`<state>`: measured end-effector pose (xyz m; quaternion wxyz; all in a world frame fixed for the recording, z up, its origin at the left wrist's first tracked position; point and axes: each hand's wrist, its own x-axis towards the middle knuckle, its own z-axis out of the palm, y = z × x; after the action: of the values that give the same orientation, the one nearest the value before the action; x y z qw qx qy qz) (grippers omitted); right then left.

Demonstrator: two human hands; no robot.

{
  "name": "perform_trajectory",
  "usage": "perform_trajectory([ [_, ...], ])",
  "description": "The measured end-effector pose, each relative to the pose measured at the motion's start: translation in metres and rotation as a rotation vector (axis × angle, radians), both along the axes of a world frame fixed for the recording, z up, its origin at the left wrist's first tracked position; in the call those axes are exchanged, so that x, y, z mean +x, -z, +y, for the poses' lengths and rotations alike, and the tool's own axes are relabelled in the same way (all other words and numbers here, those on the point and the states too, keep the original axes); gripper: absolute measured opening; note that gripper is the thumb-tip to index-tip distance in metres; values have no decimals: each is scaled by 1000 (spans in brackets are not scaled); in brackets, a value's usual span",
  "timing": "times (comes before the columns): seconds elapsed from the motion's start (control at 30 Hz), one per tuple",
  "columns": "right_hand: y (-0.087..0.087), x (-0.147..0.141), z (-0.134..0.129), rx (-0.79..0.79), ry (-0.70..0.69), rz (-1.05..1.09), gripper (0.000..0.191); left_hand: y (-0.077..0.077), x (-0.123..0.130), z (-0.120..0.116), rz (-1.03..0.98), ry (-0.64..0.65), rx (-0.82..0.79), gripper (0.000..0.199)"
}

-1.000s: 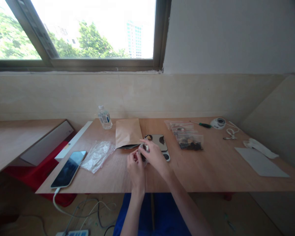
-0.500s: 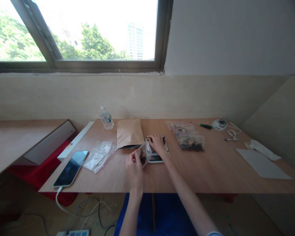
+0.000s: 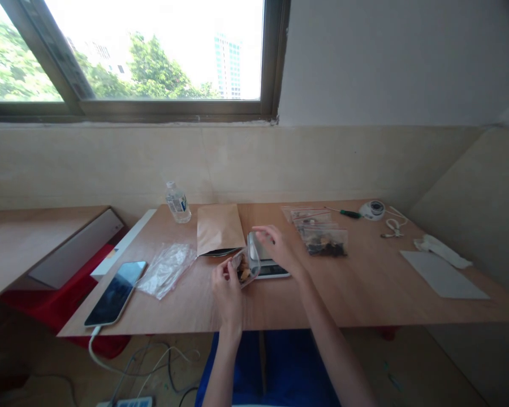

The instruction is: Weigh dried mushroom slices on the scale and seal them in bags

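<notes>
My left hand [image 3: 228, 288] pinches the edge of a clear plastic bag [image 3: 249, 265] between thumb and fingers, just left of a kitchen scale. Dark and orange-brown dried pieces lie inside the bag, whose mouth gapes toward the scale. Over the weighing plate of the scale [image 3: 258, 249], my right hand [image 3: 277, 246] hovers with its fingers stretched out, holding nothing I can see. The scale's dark display strip faces me, partly behind the bag and my right wrist. A brown kraft paper pouch [image 3: 218, 229] lies flat behind the bag, its near end slightly parted.
Several filled zip bags [image 3: 324, 240] lie right of the scale. Left are empty clear bags [image 3: 167, 270], a phone [image 3: 115, 294] on a cable and a water bottle [image 3: 178, 203]. Far right are a screwdriver [image 3: 350, 214], a white dome camera [image 3: 372, 210] and a white sheet [image 3: 443, 275].
Dark and orange-brown pieces seen on the scale plate under my right fingers are gone from it. My right hand has risen with fingers straightened. The bag has tilted; the view has shifted slightly.
</notes>
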<state>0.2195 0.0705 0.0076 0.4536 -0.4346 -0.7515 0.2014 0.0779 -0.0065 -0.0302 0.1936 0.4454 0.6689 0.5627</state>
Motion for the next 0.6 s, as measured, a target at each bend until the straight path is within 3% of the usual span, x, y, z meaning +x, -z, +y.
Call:
perform_trajectory([
  [0.07, 21, 10, 15, -2, 152, -18, 27, 0, -2, 0, -1, 3, -7, 40],
  [0.17, 56, 25, 37, -61, 336, -212, 27, -2, -4, -1, 11, -8, -14, 40],
  [0.27, 80, 34, 48, -121, 384, -321, 28, -4, -7, -2, 16, -25, -23, 41],
  [0.33, 85, 39, 50, -133, 379, -323, 22, -6, -9, -2, 20, -26, -17, 41],
  [0.47, 70, 40, 43, -129, 326, -275, 17, -10, -12, -3, 18, -28, 13, 41],
  [0.6, 24, 25, 16, -151, 46, 66, 25, -13, -14, -2, 4, -23, 14, 40],
])
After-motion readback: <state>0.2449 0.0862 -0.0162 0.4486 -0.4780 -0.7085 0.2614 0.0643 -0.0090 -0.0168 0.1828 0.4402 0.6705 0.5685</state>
